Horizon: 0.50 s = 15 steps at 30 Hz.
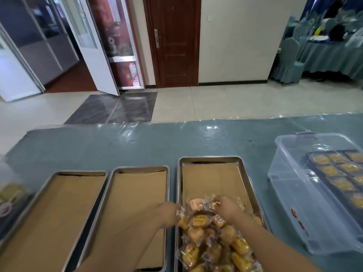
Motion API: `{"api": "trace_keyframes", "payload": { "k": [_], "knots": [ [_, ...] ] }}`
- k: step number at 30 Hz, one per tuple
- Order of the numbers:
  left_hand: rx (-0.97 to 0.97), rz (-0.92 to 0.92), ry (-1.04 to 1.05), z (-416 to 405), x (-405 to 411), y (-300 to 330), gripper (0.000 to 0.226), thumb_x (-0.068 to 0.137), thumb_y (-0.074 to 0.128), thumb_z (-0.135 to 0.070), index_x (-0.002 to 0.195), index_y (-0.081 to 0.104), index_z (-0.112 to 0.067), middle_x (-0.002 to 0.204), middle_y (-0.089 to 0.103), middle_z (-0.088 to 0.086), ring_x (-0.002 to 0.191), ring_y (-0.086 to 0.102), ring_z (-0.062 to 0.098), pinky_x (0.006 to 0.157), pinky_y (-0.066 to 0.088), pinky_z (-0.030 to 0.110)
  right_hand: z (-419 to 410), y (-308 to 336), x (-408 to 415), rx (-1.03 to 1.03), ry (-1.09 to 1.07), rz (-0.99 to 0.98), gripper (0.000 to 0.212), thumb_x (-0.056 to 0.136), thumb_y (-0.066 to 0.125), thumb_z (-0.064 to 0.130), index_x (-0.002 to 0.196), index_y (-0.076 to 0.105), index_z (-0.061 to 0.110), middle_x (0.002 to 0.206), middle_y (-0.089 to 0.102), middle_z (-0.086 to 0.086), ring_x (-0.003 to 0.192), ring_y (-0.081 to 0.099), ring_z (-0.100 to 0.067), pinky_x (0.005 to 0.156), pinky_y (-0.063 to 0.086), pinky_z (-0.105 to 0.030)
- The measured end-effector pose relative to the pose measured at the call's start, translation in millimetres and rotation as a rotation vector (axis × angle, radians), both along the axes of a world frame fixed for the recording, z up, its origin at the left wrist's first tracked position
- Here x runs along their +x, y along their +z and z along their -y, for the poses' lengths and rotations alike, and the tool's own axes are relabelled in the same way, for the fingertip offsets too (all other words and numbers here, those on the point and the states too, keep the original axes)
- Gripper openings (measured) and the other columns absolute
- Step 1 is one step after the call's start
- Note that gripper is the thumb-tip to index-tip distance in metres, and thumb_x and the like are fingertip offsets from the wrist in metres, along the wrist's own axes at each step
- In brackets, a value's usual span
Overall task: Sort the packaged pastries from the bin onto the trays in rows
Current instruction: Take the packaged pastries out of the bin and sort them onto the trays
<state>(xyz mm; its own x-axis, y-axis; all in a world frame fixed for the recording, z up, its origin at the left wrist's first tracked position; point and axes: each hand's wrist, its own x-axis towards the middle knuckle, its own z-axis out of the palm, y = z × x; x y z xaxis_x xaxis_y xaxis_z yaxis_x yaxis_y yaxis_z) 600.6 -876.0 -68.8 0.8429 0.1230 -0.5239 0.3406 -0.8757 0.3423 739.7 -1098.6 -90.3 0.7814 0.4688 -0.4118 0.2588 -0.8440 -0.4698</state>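
— Where are your hands?

— Both are at the right tray [243,169], the steel one lined with brown cardboard. The near half of this tray is full with a heap of packaged pastries [214,238], yellow cakes in clear wrappers, not in rows. My right hand [225,208] lies on the far edge of the heap with fingers curled around one wrapper; I pinch it. My left hand [169,212] is at the left rim of this tray and touches a wrapper at the side of the heap. If it grips the wrapper or only touches it, I cannot tell, the fingers are blurred.

— And the other trays?

— Left of the right tray stands the middle tray [137,171], and further left the left tray [78,174]. Both hold only their cardboard lining.

— What is beyond?

— Right of the right tray stands a clear plastic bin [290,173] with dark packs of round yellow pastries [334,169] inside. All stands on a table with a blue-green cloth [137,144] under glossy plastic film. Behind the table is tiled floor and a dark brown door [174,40].
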Motion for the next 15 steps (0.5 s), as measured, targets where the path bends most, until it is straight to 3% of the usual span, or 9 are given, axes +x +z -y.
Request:
{"api": "trace_keyframes", "payload": {
  "k": [3, 8, 11, 15],
  "knots": [
    [0.037, 0.029, 0.044, -27, -14, 4, 0.032, 0.102, 0.05, -0.037, 0.132, 0.059, -0.029, 0.121, 0.065, -0.003, 0.101, 0.06, 0.012, 0.081, 0.048, 0.03, -35, 9, -19, 0.041, 0.012, -0.032, 0.029, 0.098, 0.051, 0.016, 0.122, 0.068, 0.017, 0.119, 0.067, -0.003, 0.104, 0.064, -0.021, 0.09, 0.053, -0.03],
    [0.06, 0.036, 0.078, -87, -45, 1, 0.028, 0.104, 0.044, -0.028, 0.127, 0.06, -0.03, 0.106, 0.069, -0.004, 0.094, 0.064, 0.015, 0.086, 0.055, 0.037, -97, 16, -58, 0.056, 0.022, -0.055, 0.018, 0.098, 0.052, 0.019, 0.096, 0.069, 0.015, 0.09, 0.07, -0.004, 0.087, 0.068, -0.023, 0.076, 0.054, -0.035],
    [0.097, 0.04, 0.042, -134, -76, -3, 0.039, 0.1, 0.042, -0.015, 0.132, 0.056, -0.033, 0.116, 0.068, 0.001, 0.102, 0.062, 0.022, 0.089, 0.054, 0.04, -142, 17, -90, 0.07, -0.03, -0.041, 0.019, 0.099, 0.051, 0.02, 0.093, 0.069, 0.017, 0.088, 0.07, -0.003, 0.082, 0.067, -0.019, 0.076, 0.054, -0.034],
    [0.092, 0.022, 0.028, -209, -128, -15, 0.045, 0.1, 0.034, -0.012, 0.136, 0.053, -0.031, 0.134, 0.06, 0.002, 0.115, 0.058, 0.024, 0.096, 0.051, 0.038, -210, 14, -144, 0.076, -0.056, -0.007, 0.025, 0.1, 0.049, 0.021, 0.087, 0.066, 0.009, 0.088, 0.069, -0.007, 0.084, 0.066, -0.024, 0.075, 0.052, -0.034]
  ]
}}
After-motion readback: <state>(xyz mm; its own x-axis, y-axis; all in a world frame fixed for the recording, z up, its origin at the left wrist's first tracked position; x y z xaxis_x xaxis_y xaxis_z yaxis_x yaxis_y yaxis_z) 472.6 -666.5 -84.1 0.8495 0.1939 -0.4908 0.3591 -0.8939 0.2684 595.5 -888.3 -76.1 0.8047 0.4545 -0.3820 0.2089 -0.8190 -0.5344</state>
